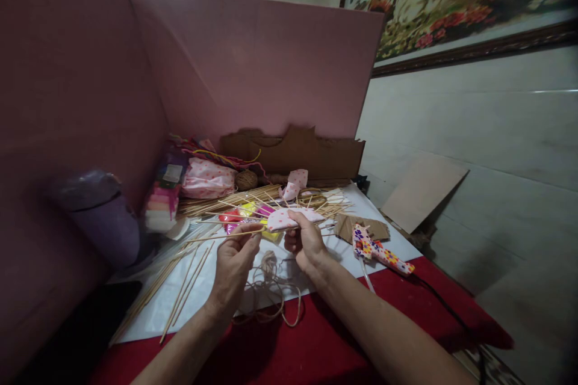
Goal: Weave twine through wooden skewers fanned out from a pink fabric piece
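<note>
My right hand (307, 245) grips a flat half-round piece covered in white cloth with pink spots (280, 220), thumb on top and fingers curled beneath. Several thin wooden sticks fan out from the far side of this piece. Between the thumb and fingers of my left hand (235, 257) is a thin wooden stick (203, 237), whose right end reaches the cloth-covered piece; whether it is fixed there I cannot tell. Below both hands lies a loose tangle of twine (270, 277). Red, yellow and pink packets (230, 216) rest behind the left hand.
To the right, a flower-patterned glue gun (379, 251) lies by a cardboard scrap (363, 228), its cord trailing rightward. Loose sticks (187, 289) lie at left, near a purple container (106, 219). Behind are a twine ball (246, 180), spotted cloth (210, 178) and torn cardboard (293, 153).
</note>
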Available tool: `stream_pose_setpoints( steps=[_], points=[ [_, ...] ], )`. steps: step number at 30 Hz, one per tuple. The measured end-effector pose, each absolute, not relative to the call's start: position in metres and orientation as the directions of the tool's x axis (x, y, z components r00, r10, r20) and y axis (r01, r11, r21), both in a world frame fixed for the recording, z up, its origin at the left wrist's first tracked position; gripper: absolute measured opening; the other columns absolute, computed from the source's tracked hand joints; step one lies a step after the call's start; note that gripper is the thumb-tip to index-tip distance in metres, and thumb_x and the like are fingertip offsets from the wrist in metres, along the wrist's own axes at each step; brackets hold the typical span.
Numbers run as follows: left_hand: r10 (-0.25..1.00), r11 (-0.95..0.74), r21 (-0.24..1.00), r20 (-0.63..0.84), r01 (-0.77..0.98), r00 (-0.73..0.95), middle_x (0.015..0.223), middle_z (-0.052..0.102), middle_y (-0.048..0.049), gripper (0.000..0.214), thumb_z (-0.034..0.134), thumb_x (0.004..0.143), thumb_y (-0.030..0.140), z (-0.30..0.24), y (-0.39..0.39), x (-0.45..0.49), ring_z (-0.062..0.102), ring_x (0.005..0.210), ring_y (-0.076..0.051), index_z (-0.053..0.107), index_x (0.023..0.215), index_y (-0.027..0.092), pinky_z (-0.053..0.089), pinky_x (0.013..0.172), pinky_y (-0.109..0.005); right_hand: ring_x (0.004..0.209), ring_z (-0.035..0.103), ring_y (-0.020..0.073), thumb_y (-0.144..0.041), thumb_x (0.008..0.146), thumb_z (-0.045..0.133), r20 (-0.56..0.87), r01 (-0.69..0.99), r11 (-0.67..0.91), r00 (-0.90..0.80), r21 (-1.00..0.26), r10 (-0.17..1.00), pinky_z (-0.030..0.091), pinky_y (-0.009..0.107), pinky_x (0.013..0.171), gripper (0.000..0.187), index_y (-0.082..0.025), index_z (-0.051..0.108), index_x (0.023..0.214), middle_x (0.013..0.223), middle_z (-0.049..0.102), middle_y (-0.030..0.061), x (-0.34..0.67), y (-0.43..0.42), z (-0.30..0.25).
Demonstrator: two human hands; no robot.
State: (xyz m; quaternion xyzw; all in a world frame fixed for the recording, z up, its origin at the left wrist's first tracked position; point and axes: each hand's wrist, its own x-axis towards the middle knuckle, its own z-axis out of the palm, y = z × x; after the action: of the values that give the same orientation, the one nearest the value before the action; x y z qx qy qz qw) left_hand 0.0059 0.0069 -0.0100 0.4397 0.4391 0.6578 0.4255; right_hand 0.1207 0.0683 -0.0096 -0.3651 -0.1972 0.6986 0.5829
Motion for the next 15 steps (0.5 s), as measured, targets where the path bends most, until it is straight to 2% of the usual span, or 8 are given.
stream_pose_setpoints(
  steps=[4, 8, 12, 15],
  points=[
    [0.931, -0.286, 0.952, 0.248, -0.111, -0.267, 0.052, 0.050, 0.0045, 0.025, 0.066, 0.067, 0.030, -0.0095, 0.0077, 0.0042, 0.035, 0.045, -0.005, 0.066, 0.087, 0.015, 0.025, 0.040, -0.018, 0.027, 0.023, 0.0032, -0.023, 0.069, 0.058, -0.279, -0.673, -0.282, -0.116, -0.684, 0.953, 0.015, 0.015, 0.029, 0.024, -0.017, 0.040, 0.053, 0.032, 0.036, -0.0081, 0.1223, 0.0682, -0.0086],
    [0.906, -0.340, 0.939, 0.310, -0.059, -0.287, 0.068, 0.062, -0.0012, 0.018, 0.068, 0.065, 0.028, -0.0126, 0.0095, 0.0030, 0.049, 0.059, -0.010, 0.067, 0.078, 0.015, 0.036, 0.050, -0.020, 0.028, 0.023, 0.0039, -0.022, 0.070, 0.056, -0.270, -0.672, -0.317, -0.178, -0.669, 0.946, 0.015, 0.015, 0.029, 0.023, -0.018, 0.040, 0.054, 0.033, 0.035, -0.0078, 0.1237, 0.0683, -0.0092],
    [0.905, -0.358, 0.933, 0.339, -0.031, -0.256, 0.056, 0.057, 0.0027, 0.015, 0.064, 0.070, 0.029, -0.0142, 0.0081, 0.0050, 0.045, 0.050, -0.008, 0.062, 0.076, 0.016, 0.034, 0.047, -0.019, 0.028, 0.023, 0.0039, -0.023, 0.069, 0.056, -0.267, -0.671, -0.327, -0.195, -0.666, 0.944, 0.015, 0.015, 0.030, 0.023, -0.018, 0.040, 0.054, 0.034, 0.035, -0.0079, 0.1241, 0.0678, -0.0098],
    [0.921, -0.337, 0.941, 0.325, -0.022, -0.214, 0.056, 0.056, 0.0029, 0.014, 0.061, 0.073, 0.030, -0.0124, 0.0063, 0.0067, 0.044, 0.050, -0.008, 0.059, 0.075, 0.015, 0.033, 0.046, -0.019, 0.029, 0.024, 0.0039, -0.023, 0.068, 0.057, -0.282, -0.666, -0.332, -0.187, -0.668, 0.941, 0.016, 0.016, 0.030, 0.024, -0.018, 0.039, 0.054, 0.033, 0.035, -0.0079, 0.1241, 0.0666, -0.0088]
  ],
)
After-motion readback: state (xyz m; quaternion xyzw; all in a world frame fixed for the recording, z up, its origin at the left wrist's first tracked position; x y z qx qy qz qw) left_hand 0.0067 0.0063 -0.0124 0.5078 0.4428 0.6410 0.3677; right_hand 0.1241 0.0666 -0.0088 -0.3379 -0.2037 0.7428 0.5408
